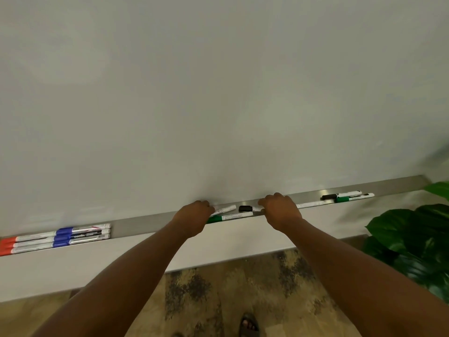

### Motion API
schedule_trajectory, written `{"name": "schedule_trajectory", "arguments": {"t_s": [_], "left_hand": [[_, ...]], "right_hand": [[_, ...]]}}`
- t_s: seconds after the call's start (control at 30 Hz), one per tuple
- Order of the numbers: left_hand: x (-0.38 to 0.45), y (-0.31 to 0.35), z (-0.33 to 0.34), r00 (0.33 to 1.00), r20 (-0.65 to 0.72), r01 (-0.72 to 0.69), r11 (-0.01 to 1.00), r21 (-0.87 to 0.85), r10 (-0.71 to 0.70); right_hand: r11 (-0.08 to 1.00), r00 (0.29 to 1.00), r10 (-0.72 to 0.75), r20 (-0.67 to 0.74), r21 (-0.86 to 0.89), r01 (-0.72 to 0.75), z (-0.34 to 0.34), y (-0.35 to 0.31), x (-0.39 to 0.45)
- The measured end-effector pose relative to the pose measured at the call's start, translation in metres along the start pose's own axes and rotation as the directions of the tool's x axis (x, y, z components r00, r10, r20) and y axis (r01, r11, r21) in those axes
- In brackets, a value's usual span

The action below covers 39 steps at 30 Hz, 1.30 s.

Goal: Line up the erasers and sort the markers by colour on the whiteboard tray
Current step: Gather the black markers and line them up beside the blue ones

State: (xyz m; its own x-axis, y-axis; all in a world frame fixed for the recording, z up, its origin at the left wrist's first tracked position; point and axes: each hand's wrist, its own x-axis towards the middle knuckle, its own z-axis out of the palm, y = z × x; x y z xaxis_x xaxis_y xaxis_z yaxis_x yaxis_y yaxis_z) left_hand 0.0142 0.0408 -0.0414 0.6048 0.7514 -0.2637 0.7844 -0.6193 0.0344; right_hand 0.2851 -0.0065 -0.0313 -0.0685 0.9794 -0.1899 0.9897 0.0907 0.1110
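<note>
Whiteboard tray (pixel 145 221), left to right. Left end: red markers (pixel 14 244) and blue markers (pixel 80 235), already grouped. Middle: left hand (pixel 194 216), fingers curled at a white-barrelled marker (pixel 224 209), grip hidden; green marker (pixel 228 218); black-capped marker (pixel 246 208); right hand (pixel 280 210), fingers curled, hold unclear. Right end: black marker (pixel 340 195) and green marker there (pixel 353 198), unsorted. No erasers seen.

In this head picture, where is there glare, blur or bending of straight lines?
Head view: the tray bows and slopes, a wide-angle effect; a bright glare patch sits on its metal near the black and green markers at right; the plant at the right edge is smeared and soft; both hands, left hand and right hand, cast soft shadows on the whiteboard.
</note>
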Motion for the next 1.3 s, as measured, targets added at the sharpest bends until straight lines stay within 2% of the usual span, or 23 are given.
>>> {"name": "schedule_trajectory", "arguments": {"t_s": [0.2,0.37,0.6,1.0,1.13,1.3], "left_hand": [[-0.003,0.001,-0.002,0.997,-0.081,0.014,0.999,-0.042,-0.018],[0.002,0.01,-0.007,0.977,-0.21,-0.055,0.991,-0.121,0.029],[0.017,0.036,-0.024,0.949,-0.305,-0.143,0.974,-0.178,0.083],[0.051,0.092,-0.03,0.931,-0.309,-0.265,0.941,-0.211,0.193],[0.057,0.1,-0.028,0.928,-0.3,-0.282,0.942,-0.184,0.219],[0.058,0.099,-0.027,0.929,-0.312,-0.268,0.944,-0.194,0.2]], "right_hand": [[1.0,0.999,-0.029,0.043,0.013,0.028,0.006,0.006,0.009],[0.998,0.996,-0.064,0.058,-0.01,0.065,0.005,0.009,0.011],[0.993,0.99,-0.108,-0.093,0.04,0.112,0.008,0.028,0.0],[0.982,0.97,0.141,-0.197,0.156,-0.111,-0.003,0.14,-0.035],[0.97,0.964,0.219,-0.149,0.139,-0.199,-0.004,0.176,-0.035],[0.968,0.967,0.25,-0.042,0.022,-0.249,0.001,0.21,-0.032]]}}
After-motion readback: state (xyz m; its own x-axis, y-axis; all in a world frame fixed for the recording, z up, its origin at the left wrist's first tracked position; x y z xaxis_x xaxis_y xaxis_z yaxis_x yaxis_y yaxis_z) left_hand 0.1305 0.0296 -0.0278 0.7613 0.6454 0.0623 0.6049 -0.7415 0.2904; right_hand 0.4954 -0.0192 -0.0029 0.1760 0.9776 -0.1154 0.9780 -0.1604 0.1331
